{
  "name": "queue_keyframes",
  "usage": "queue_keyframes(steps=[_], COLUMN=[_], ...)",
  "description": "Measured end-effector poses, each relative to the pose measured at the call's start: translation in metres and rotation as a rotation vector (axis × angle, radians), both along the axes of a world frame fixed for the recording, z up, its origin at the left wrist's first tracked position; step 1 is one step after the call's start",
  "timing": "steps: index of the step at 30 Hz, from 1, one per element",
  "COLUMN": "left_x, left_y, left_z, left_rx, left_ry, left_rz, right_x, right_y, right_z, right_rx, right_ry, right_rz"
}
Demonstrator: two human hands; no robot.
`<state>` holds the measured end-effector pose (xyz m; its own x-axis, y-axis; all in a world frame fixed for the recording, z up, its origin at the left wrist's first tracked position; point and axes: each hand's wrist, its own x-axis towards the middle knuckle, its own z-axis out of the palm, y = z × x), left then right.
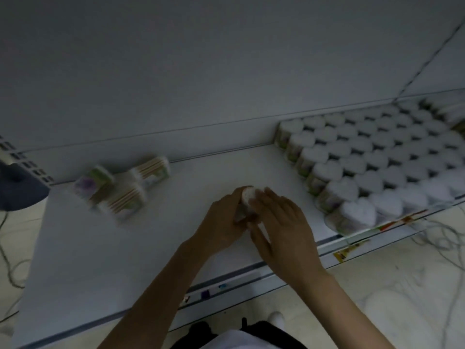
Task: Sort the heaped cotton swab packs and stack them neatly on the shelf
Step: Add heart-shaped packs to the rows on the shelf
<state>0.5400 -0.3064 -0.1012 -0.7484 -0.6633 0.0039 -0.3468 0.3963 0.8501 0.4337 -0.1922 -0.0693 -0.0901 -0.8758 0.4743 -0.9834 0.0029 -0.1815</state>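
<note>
Both hands meet at the middle of the white shelf (151,248) around one cotton swab pack (247,195) with a white lid. My left hand (224,222) grips it from the left, and my right hand (281,227) covers its right side, hiding most of it. At the right, several heart-shaped packs (377,167) stand in tight rows reaching the shelf's front edge. On the left lies a small loose heap of packs (120,190), some on their sides with the swab sticks showing. The picture is dim and blurred.
The shelf's back panel (226,71) rises behind everything. A price rail (239,280) with small coloured tags runs along the front edge. A dark object (17,187) sits at the far left. Cables (442,238) trail on the pale floor below.
</note>
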Motion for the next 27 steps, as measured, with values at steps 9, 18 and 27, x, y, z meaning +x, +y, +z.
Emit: queue_keyframes(steps=[9, 18, 27], left_x=[-0.067, -0.070, -0.069], left_y=[0.003, 0.000, 0.003], left_z=[-0.010, -0.017, -0.015], left_rx=[-0.328, -0.397, -0.335], left_ry=[-0.093, -0.116, 0.018], left_rz=[0.223, 0.295, 0.386], right_x=[-0.072, -0.100, -0.106], right_y=[-0.065, -0.110, -0.118], right_z=[0.018, 0.031, 0.036], right_rx=[0.279, 0.463, 0.473], right_ry=[0.276, 0.300, 0.188], right_rz=[-0.209, -0.179, -0.134])
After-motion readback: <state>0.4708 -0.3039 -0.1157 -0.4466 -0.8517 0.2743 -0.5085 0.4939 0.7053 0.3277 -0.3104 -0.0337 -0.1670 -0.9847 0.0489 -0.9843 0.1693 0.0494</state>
